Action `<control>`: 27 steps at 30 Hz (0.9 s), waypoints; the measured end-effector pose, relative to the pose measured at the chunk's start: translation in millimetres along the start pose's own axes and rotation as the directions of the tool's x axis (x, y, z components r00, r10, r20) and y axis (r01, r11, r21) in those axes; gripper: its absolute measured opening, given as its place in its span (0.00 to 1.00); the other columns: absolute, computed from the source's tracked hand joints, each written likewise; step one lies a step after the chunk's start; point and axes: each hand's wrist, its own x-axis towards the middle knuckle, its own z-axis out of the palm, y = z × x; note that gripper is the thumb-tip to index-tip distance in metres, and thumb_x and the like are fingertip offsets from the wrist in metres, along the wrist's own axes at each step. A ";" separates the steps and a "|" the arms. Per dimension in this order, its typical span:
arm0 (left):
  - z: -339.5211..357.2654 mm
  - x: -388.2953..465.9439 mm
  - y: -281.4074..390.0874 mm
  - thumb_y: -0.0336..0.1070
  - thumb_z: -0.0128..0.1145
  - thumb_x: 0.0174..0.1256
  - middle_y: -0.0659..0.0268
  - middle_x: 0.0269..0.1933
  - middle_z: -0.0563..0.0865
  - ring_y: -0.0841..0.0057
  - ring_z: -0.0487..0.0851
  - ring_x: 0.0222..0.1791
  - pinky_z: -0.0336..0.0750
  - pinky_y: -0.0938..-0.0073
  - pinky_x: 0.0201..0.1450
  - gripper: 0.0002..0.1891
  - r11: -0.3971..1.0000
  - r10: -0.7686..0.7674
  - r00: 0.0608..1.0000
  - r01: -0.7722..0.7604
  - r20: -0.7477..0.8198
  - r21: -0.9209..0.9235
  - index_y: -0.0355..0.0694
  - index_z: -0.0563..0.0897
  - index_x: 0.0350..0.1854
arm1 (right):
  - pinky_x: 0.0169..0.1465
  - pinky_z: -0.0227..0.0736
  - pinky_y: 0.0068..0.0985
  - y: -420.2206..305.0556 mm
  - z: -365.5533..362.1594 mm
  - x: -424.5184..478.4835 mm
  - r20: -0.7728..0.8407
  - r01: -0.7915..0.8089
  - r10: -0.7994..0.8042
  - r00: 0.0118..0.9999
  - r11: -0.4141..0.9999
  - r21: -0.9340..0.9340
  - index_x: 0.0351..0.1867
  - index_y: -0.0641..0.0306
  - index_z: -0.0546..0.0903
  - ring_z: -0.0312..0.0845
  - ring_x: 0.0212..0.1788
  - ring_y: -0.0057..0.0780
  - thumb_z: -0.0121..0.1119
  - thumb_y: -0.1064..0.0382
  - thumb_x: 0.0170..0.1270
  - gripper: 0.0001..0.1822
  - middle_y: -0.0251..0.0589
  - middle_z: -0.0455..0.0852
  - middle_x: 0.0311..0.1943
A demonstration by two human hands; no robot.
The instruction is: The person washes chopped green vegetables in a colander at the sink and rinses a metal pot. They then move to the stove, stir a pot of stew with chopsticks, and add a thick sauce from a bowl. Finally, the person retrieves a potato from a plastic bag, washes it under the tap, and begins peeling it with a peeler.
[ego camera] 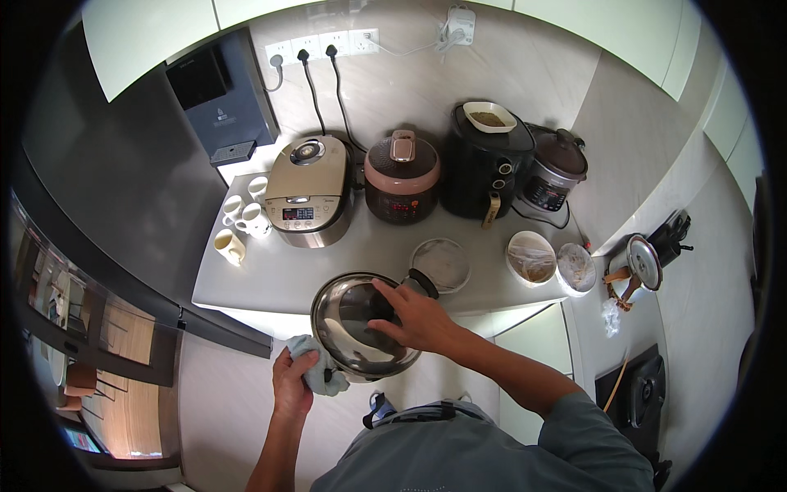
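A steel pot with a shiny domed lid [353, 313] is held in front of me, by the counter's front edge. My left hand [293, 381] grips a grey-blue cloth [320, 369] bunched at the pot's left side, where a bit of dark handle shows. Over the right half of the lid, my right hand [412, 317] has thumb and fingers apart; whether its fingertips touch the lid I cannot tell. A dark handle with grey material [421, 283] juts out beyond that hand. Behind it lies a round, pale, film-covered dish [446, 261].
On the counter [276, 277] stand several mugs [230, 246], a rice cooker [310, 190], a pressure cooker [403, 178], an air fryer [489, 166] bearing a small dish [490, 117], and a slow cooker [550, 172]. Two film-covered bowls [531, 258] sit right. A hob [633, 393] is at far right.
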 end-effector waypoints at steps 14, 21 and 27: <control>-28.6 112.6 9.0 0.29 0.60 0.60 0.66 0.44 0.82 0.74 0.80 0.47 0.74 0.71 0.53 0.14 0.973 -0.003 0.998 0.019 0.069 -0.231 0.36 0.78 0.49 | 0.33 0.78 0.23 37.9 -21.0 -81.2 -0.172 -0.464 0.529 0.831 0.829 0.311 0.57 0.65 0.77 0.82 0.28 0.26 0.61 0.64 0.65 0.20 0.44 0.85 0.39; -38.6 139.4 -10.3 0.32 0.63 0.60 0.65 0.47 0.81 0.73 0.80 0.48 0.74 0.69 0.55 0.17 0.968 -0.050 0.991 0.079 0.125 -0.239 0.37 0.76 0.51 | 0.33 0.79 0.26 55.3 -18.1 -189.6 -0.051 -0.769 0.787 0.614 0.612 0.187 0.56 0.64 0.77 0.85 0.28 0.29 0.60 0.61 0.66 0.19 0.45 0.87 0.31; -33.6 143.4 -14.2 0.36 0.61 0.65 0.66 0.48 0.81 0.74 0.80 0.48 0.76 0.71 0.52 0.18 0.986 -0.077 0.992 0.091 0.104 -0.139 0.36 0.75 0.54 | 0.36 0.80 0.26 85.5 6.0 -273.6 0.099 -0.892 0.887 0.451 0.452 0.017 0.58 0.67 0.75 0.86 0.28 0.30 0.60 0.56 0.64 0.24 0.49 0.88 0.35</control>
